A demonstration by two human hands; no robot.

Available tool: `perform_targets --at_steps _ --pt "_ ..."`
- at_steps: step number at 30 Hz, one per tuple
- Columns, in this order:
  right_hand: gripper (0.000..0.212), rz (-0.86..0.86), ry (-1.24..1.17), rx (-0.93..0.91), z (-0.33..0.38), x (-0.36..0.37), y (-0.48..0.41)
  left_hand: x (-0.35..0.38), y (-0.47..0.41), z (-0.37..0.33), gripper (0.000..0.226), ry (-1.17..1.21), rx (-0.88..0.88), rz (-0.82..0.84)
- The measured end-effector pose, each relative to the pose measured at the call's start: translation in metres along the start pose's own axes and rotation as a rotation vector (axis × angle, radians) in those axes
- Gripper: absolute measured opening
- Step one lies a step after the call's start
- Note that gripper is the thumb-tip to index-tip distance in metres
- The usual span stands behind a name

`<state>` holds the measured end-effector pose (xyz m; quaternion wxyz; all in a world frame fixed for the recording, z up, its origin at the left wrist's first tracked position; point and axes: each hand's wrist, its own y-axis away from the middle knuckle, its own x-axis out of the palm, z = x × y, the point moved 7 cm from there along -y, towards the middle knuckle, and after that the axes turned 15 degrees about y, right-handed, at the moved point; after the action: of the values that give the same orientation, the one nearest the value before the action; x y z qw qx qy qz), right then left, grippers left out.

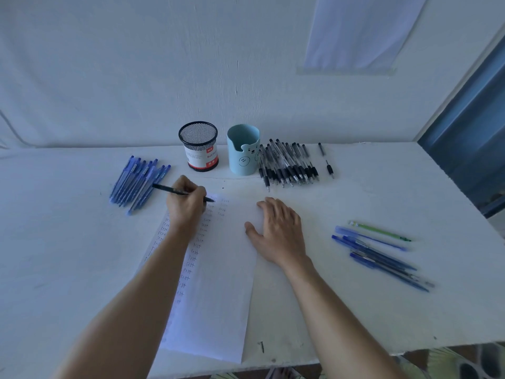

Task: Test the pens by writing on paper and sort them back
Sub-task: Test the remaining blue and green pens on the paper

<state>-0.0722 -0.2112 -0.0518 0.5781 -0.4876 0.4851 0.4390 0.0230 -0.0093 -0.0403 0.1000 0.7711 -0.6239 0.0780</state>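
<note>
My left hand [187, 205] grips a black pen [169, 189], its tip on the upper part of a white sheet of paper [218, 291] that carries columns of the word "test". My right hand [278, 231] lies flat with spread fingers on the sheet's right edge. A bundle of blue pens [138, 183] lies at the far left. Several black clear-barrel pens [289, 166] lie right of the cups. More blue pens and one green pen [379, 231] lie at the right [382, 255].
A black mesh cup [199, 146] and a light blue bear cup [243, 150] stand at the back by the wall. One black pen in two separate parts [326, 162] lies beside the black pile. The table's front edge [355, 351] runs close below; a small dark screw [262, 346] lies there.
</note>
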Motion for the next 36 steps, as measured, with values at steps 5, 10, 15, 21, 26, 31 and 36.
perform_targets --at_steps 5,10,15,21,26,31,36 --pt "0.059 0.011 -0.038 0.024 0.000 -0.002 -0.002 0.009 -0.004 -0.003 0.015 -0.004 0.001 0.209" --pt "0.062 0.062 -0.153 0.027 -0.001 -0.004 0.001 0.030 0.012 -0.023 0.006 -0.064 0.041 0.351" --pt "0.053 0.022 -0.654 0.192 -0.012 -0.026 0.016 0.051 0.049 -0.040 0.023 -0.166 0.054 0.492" --pt "0.032 -0.177 -0.928 0.430 -0.044 -0.062 0.078 0.075 0.127 -0.044 0.045 -0.442 0.138 0.715" --pt "0.024 -0.296 -1.012 0.477 -0.085 -0.077 0.139 0.095 0.200 -0.033 0.039 -0.586 0.158 0.786" --pt "0.021 -0.418 -1.013 0.515 -0.141 -0.080 0.213 0.117 0.284 -0.002 0.034 -0.677 0.090 0.822" --pt "0.025 -0.482 -0.988 0.495 -0.202 -0.073 0.296 0.140 0.379 0.043 0.034 -0.716 0.093 0.838"
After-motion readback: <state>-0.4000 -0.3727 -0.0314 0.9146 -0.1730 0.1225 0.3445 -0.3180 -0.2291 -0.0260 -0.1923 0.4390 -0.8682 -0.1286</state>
